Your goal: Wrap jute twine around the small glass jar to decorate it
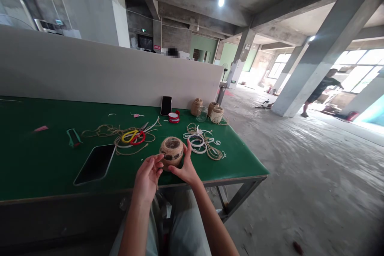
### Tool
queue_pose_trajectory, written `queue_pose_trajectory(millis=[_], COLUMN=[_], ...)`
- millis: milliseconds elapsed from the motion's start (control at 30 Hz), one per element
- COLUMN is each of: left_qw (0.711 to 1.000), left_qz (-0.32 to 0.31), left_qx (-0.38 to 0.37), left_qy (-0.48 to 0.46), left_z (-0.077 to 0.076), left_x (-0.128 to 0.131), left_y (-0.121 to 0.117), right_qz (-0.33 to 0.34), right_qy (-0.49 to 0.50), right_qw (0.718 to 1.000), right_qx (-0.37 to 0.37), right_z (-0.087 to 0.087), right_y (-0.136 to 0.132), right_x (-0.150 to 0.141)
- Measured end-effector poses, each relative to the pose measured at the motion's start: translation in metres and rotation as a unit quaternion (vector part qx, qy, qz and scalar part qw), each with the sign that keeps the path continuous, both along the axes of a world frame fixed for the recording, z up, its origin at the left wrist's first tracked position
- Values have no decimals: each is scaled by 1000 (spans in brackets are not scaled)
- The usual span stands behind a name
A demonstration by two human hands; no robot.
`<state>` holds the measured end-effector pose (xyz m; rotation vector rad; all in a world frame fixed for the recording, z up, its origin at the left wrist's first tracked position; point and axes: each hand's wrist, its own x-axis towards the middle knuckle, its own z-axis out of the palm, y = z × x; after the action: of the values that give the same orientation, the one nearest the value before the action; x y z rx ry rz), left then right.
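Head view, left to right: red-and-yellow-handled steel scissors [133, 137] lie on the green-topped workbench [36, 160], then the left hand [147, 178] and right hand [186, 166] grip, fingers curved, a round jute-twine-wrapped jar [171, 153] near the bench edge, beside coiled white plastic strips [198, 143].

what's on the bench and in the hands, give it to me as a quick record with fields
left hand: touches left side of twine-wrapped jar
right hand: touches right side of twine-wrapped jar
surface: green-topped workbench
nearby: yellow-and-red-handled scissors, white strips tangled with jute twine, dark tablet
background: person beyond concrete pillar
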<state>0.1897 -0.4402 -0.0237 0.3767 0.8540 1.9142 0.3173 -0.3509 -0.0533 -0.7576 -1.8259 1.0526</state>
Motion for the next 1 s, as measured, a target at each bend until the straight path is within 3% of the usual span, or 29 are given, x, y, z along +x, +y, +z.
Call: queue_pose_trajectory(millis=[167, 433, 567, 733, 1000], left_qw=[1000, 1000, 997, 985, 923], left_qz=[-2, 2, 20, 45, 86], left_qx=[-5, -28, -50, -63, -95], left_qy=[-11, -9, 60, 154, 364], left_z=[0, -1, 2, 6, 6], left_x=[0, -3, -7, -13, -24], left_y=[0, 3, 7, 11, 17], right_qz=[-37, -1, 15, -21, -26], right_qy=[-18, 6, -19, -48, -70], right_qw=[999, 1000, 998, 997, 996], right_qx=[19, 25, 49, 60, 48], right_z=[-3, -5, -5, -6, -3], right_y=[3, 2, 0, 3, 1], right_x=[-4, -3, -2, -3, -5])
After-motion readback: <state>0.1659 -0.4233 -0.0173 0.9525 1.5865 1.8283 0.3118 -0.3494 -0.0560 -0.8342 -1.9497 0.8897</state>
